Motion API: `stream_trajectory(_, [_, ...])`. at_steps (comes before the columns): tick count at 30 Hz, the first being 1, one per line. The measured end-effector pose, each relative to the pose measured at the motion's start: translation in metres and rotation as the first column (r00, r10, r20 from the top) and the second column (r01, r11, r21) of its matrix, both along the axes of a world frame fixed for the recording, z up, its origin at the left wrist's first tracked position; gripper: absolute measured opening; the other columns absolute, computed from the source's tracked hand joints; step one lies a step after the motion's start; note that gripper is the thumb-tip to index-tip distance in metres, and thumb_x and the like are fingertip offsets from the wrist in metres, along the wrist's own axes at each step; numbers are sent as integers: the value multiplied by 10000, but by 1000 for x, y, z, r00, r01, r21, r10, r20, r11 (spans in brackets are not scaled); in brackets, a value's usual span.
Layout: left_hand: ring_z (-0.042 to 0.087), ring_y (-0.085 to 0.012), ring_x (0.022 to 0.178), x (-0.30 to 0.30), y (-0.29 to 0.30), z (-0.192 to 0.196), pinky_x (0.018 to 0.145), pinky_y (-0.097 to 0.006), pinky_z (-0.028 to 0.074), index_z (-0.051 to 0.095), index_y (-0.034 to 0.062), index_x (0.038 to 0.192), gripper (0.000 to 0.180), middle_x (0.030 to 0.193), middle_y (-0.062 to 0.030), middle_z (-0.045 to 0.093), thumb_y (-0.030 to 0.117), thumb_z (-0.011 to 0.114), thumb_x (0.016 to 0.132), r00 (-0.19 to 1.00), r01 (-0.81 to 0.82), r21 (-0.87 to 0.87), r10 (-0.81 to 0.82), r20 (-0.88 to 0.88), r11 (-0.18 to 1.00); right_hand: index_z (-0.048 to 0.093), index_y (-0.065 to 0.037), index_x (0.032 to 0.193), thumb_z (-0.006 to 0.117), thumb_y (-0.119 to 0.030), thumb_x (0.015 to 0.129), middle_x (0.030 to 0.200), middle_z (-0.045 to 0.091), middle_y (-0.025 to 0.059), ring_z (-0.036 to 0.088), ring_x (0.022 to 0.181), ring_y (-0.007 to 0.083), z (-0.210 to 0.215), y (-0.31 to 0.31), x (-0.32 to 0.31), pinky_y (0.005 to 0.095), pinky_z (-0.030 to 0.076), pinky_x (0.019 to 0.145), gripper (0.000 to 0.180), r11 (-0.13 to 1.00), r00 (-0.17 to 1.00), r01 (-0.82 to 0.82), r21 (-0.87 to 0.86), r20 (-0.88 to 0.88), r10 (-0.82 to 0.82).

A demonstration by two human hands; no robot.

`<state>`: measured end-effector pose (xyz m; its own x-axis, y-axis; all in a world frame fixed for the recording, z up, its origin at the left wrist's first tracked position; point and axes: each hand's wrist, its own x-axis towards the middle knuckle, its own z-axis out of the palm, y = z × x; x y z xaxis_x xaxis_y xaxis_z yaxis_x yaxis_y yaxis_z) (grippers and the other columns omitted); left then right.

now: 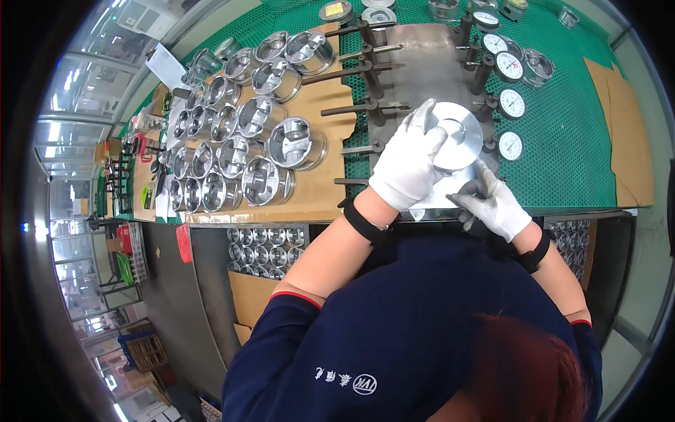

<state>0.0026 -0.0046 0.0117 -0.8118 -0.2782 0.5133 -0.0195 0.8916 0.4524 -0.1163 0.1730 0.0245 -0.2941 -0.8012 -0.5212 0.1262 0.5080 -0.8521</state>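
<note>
Currently the left hand [408,163] is gripping a round silver metal piston [455,135] at upper centre, the right hand [496,204] curling beside it; many shiny pistons [239,133] are waiting at upper left.

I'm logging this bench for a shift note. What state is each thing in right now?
Left hand: gloved, gripping the round metal part.
Right hand: gloved, resting on the metal plate.
Round metal part: flat face up.
Metal parts on cardboard: lying in rows.
Dial gauges: faces up.

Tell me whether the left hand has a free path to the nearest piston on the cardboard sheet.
Probably yes. The left hand grips the piston on the plate, so it must let go first. The nearest piston on the cardboard lies just left, with nothing between.
</note>
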Motion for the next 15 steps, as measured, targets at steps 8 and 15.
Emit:
stream_trajectory(8, [543, -477, 1223, -3, -5, 2, 991, -496, 479, 607, 74, 1097, 515, 1427, -333, 451, 161, 842, 646, 1000, 7, -9, -7, 22, 1000, -18, -33, 1598, 674, -73, 915, 981, 634, 125, 657, 608, 163, 2, -4, -2, 290, 575, 498, 973, 999, 998, 36, 33, 44, -37])
stream_trajectory(15, [541, -474, 1201, -4, -3, 3, 1001, -486, 490, 594, 67, 1160, 606, 1475, -315, 399, 210, 872, 642, 997, -2, 10, 1, 73, 1000, -23, -25, 1596, 680, -75, 909, 971, 631, 123, 667, 621, 168, 2, -2, -4, 290, 576, 501, 985, 999, 998, 24, 35, 50, -26])
